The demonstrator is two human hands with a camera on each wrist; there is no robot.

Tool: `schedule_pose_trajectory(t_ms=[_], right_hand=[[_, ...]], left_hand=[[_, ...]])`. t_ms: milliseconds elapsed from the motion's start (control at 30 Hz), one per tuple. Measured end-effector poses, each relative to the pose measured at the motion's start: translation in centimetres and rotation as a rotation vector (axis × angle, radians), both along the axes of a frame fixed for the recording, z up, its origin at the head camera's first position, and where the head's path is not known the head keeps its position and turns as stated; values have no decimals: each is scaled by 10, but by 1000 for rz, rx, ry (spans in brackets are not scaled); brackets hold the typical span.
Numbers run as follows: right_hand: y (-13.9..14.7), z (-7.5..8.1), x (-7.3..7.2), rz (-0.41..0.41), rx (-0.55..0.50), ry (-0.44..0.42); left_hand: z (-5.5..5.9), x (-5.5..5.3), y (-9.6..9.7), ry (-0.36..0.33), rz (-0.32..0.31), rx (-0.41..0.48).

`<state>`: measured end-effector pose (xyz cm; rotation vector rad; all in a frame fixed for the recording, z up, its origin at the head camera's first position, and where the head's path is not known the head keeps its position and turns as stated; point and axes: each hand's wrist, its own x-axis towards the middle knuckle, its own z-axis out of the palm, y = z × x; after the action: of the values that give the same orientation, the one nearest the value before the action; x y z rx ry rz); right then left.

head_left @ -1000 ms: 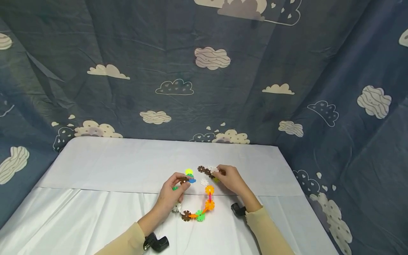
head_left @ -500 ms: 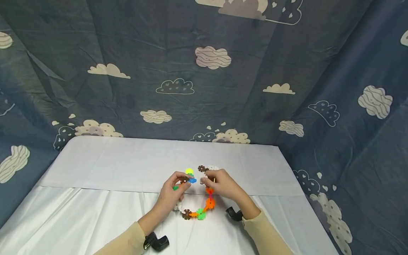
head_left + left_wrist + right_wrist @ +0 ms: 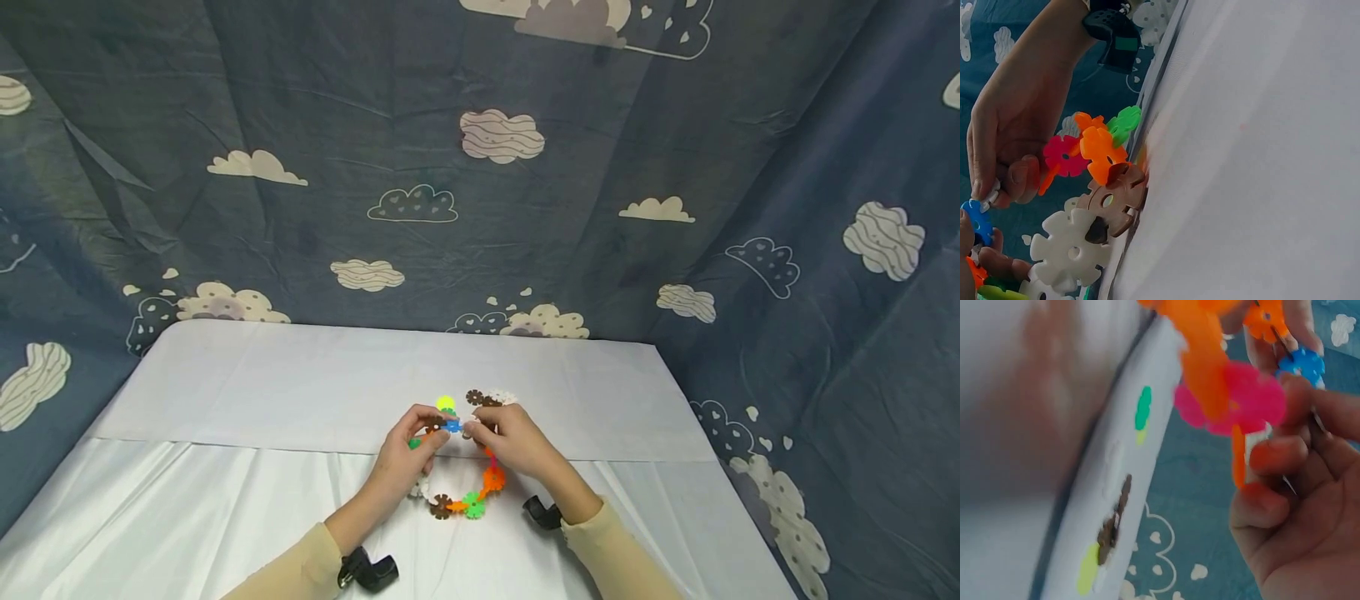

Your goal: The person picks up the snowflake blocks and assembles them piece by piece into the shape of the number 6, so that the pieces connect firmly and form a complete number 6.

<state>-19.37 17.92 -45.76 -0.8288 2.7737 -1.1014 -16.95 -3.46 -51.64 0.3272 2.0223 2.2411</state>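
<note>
A curved chain of flower-shaped interlocking discs hangs between my hands, with an orange disc, a green disc and a brown disc along its near side. My left hand pinches its left end, where a blue disc sticks out past the fingertips. Thumb and fingers of my right hand pinch a white disc, mostly hidden by them, right at the blue disc's edge. A pink disc hangs beside the right fingers.
Loose discs lie on the white cloth beyond my hands: a yellow disc, a brown disc and a white disc among them. A dark cloud-patterned curtain stands behind the table.
My right hand has moved left and nearer, from beside the loose brown and white discs to the blue disc, and now pinches the white disc. My left hand stays nearly still.
</note>
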Motion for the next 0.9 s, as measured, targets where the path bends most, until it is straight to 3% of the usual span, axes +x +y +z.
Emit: schedule_pose_trajectory(t_ms=[333, 567, 800, 900], right_hand=[[-12, -11, 4, -79, -83, 20], [-7, -11, -1, -85, -54, 9], [23, -11, -21, -233, -149, -4], [39, -17, -33, -317, -139, -27]], left_hand=[[-1, 0, 0, 28, 13, -17], [1, -2, -1, -35, 74, 2], [0, -2, -1, -65, 92, 34], [-1, -2, 0, -65, 90, 34]])
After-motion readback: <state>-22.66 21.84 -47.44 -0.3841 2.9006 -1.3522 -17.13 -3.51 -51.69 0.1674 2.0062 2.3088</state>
